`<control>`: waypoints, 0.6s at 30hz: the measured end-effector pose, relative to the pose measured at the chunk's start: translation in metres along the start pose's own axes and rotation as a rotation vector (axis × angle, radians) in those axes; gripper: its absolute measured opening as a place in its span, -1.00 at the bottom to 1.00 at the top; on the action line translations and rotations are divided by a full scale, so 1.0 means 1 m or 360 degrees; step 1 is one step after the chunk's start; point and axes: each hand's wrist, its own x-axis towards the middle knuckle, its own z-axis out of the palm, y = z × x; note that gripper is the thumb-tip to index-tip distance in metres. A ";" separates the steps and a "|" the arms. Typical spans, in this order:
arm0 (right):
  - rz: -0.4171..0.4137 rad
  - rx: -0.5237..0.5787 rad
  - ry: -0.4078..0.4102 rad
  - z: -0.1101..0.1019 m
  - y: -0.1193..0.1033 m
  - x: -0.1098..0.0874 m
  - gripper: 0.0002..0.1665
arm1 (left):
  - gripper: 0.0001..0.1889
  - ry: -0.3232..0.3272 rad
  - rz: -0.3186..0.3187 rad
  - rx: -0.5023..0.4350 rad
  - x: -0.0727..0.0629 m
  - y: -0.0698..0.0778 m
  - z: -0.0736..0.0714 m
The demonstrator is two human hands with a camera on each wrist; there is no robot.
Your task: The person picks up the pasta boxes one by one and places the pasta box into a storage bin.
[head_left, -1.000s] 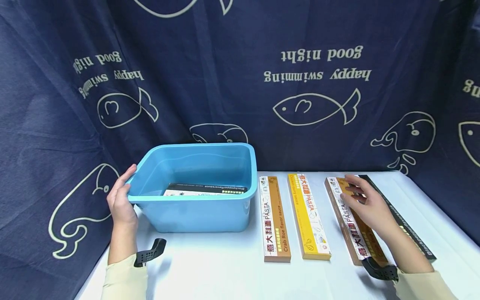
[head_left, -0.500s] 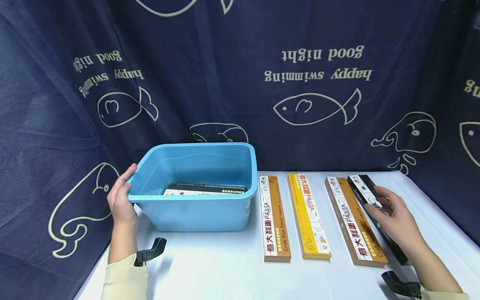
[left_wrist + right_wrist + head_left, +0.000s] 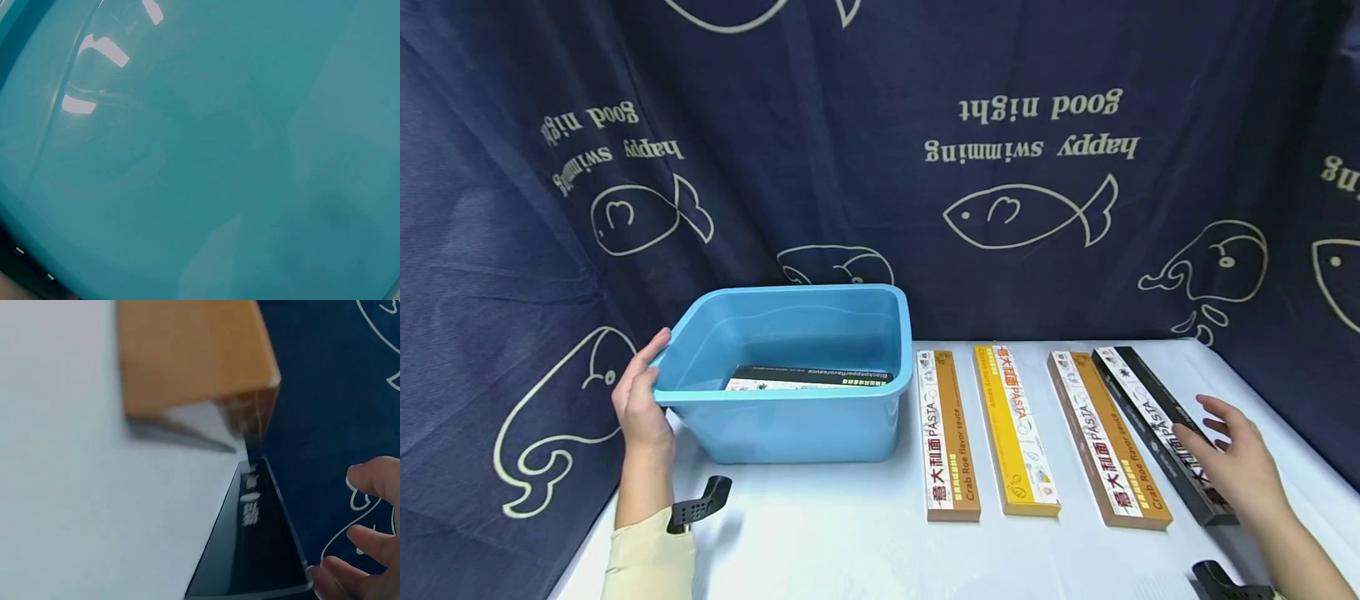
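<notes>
My left hand (image 3: 643, 412) rests against the left side of the blue plastic tub (image 3: 790, 429), its fingers along the outer wall by the rim. The left wrist view is filled with the tub's blue wall (image 3: 219, 150). Inside the tub lies a black and white pasta box (image 3: 816, 377). My right hand (image 3: 1236, 458) hovers at the near right side of another black pasta box (image 3: 1150, 408), thumb and fingers apart. In the right wrist view the fingers (image 3: 369, 544) appear at the right edge beside the black box (image 3: 250, 550).
Left of the black box lie a brown crab roe pasta box (image 3: 1108, 442), a yellow chicken curry one (image 3: 1017, 433) and a second brown one (image 3: 949, 437), all lengthwise on the white tabletop (image 3: 820, 533). A dark blue fish-print curtain (image 3: 865, 167) hangs behind and at the sides.
My right hand has moved right and toward me, from over the brown box, across the black box, to its near right side. The left hand and tub stay put.
</notes>
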 end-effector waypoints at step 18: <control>0.0149 -0.0321 -0.0056 -0.004 0.018 -0.019 0.03 | -0.47 0.0004 0.0056 -0.0124 0.001 -0.001 0.001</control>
